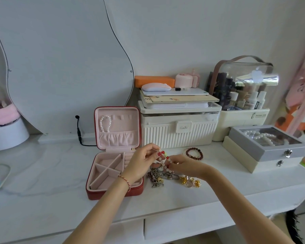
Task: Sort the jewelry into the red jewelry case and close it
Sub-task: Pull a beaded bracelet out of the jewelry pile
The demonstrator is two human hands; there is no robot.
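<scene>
Both hands are pinching a pink beaded bracelet point(163, 162), the left hand point(142, 162) and right hand point(187, 166) holding it above the jewelry pile point(167, 176). The red jewelry case point(113, 155) is sitting open on the counter point(42, 173).

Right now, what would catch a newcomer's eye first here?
The open red jewelry case at centre, with a pearl bracelet hanging in its pink lid. Just right of it, the left hand and right hand hold a pink-and-red bead bracelet above a pile of loose jewelry.
</scene>
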